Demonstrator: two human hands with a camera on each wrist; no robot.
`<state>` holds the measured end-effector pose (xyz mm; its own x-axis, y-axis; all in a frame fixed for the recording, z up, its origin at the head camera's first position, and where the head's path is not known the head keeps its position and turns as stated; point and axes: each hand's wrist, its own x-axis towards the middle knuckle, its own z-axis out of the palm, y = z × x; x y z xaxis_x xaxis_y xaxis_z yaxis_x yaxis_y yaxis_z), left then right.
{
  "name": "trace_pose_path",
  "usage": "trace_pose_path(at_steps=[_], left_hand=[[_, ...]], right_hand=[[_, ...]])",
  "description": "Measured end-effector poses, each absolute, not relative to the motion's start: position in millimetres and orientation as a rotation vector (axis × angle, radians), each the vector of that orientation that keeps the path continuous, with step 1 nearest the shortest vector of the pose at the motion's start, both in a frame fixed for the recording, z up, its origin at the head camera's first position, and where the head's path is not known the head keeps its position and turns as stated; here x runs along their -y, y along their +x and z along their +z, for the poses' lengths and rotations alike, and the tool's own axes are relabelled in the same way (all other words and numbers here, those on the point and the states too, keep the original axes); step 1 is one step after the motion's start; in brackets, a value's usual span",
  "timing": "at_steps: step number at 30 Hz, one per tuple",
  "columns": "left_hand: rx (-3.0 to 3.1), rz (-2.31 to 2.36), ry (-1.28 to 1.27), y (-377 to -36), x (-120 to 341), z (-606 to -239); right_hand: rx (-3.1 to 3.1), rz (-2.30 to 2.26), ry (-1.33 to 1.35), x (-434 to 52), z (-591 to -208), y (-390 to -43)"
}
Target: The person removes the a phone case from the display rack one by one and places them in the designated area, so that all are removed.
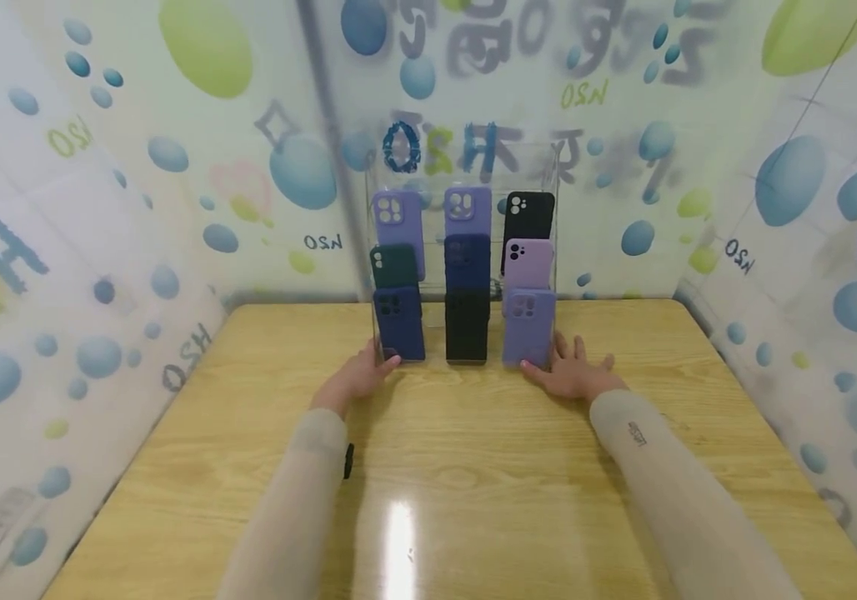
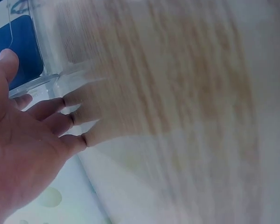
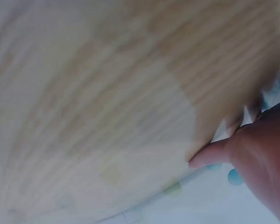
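A clear stepped display stand [image 1: 556, 225] holds phone cases in three rows. In its bottom row lean a navy case [image 1: 400, 333], a black case [image 1: 466, 333] and a lavender case [image 1: 529, 337]. My left hand [image 1: 359, 372] touches the stand's lower left corner, thumb at the front by the navy case, the other fingers stretched along the side. At the lower right corner is my right hand [image 1: 577, 377], thumb before the lavender case and fingers spread outward. The left wrist view shows the left fingers [image 2: 46, 109] extended at the tabletop; the right wrist view shows mostly wood beside the right hand [image 3: 261, 158].
Higher on the stand are a dark green case [image 1: 393, 268], a pale purple case [image 1: 528, 262], a black case [image 1: 537, 212] and more. The wooden table [image 1: 466, 467] reaches back to a patterned wall [image 1: 248, 208], with side walls left and right.
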<state>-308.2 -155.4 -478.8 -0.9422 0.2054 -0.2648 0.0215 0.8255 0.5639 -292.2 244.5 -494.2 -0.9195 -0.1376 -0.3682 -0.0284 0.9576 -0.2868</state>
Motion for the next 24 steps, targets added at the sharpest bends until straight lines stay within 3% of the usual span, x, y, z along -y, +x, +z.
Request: trace_pose_path(at_steps=[4,14,24], left_hand=[[-2.704,0.827,0.173,-308.1,155.4,-479.8],[-2.723,0.789,0.186,-311.0,151.9,-483.2],[-2.722,0.768,0.201,-309.4,153.9,-481.5]], right_hand=[[-2.706,-0.543,-0.117,-248.5,-487.8,-296.6],[-2.569,-1.455,-0.220,-247.3,-481.9,-306.0],[-2.486,-1.476,-0.252,-242.0,-487.2,-308.8]])
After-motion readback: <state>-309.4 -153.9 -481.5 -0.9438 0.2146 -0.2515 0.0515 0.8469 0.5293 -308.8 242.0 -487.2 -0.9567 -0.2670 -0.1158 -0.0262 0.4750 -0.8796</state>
